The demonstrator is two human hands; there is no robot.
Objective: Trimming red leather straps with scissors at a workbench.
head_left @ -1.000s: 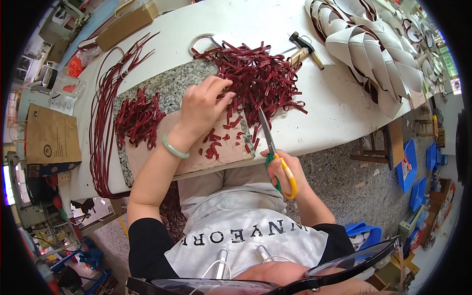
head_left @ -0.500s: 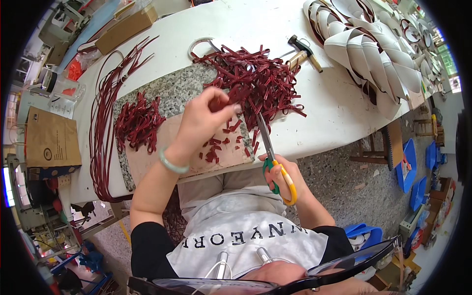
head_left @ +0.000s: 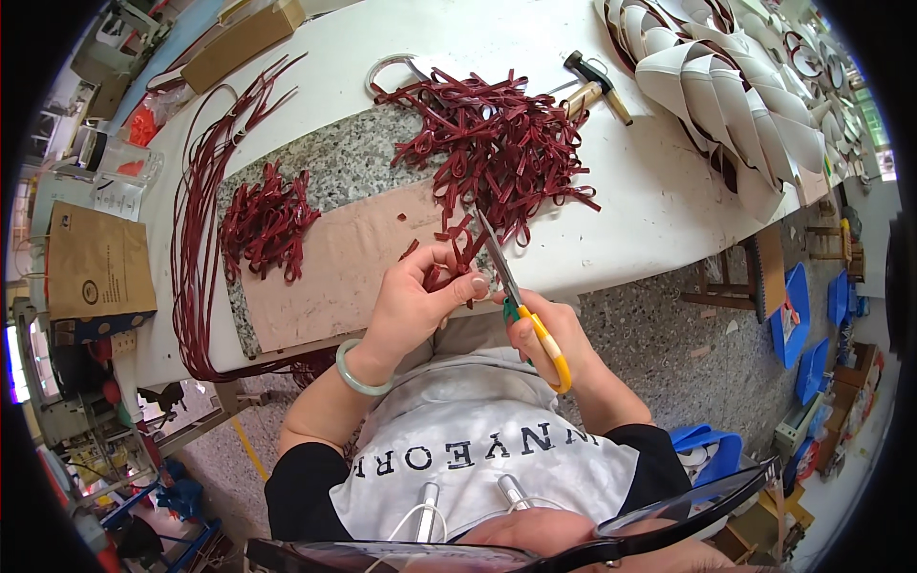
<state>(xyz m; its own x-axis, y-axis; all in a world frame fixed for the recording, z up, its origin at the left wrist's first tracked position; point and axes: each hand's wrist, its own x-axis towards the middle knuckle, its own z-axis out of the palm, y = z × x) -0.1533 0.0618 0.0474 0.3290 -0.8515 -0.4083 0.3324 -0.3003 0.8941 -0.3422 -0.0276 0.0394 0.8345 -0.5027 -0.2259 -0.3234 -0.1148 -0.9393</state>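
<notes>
My left hand pinches a dark red looped strap at the front edge of the table, its fingers closed. Close beside it, my right hand is wrapped round scissors with yellow and green handles. Their blades point up and away, alongside the strap and toward a big heap of dark red looped straps; the tips look close together. Beneath my left hand is a tan board on a speckled stone slab. A smaller heap of loops sits on the left.
Long uncut red straps hang over the table's left edge. A hammer lies beyond the big heap. Stacked white curved pieces fill the far right. A brown paper bag stands left, and blue trays are at right.
My left hand has come down from the big heap toward me, holding a looped strap by the scissors. The scissors shifted slightly left. Fewer small red scraps show on the board.
</notes>
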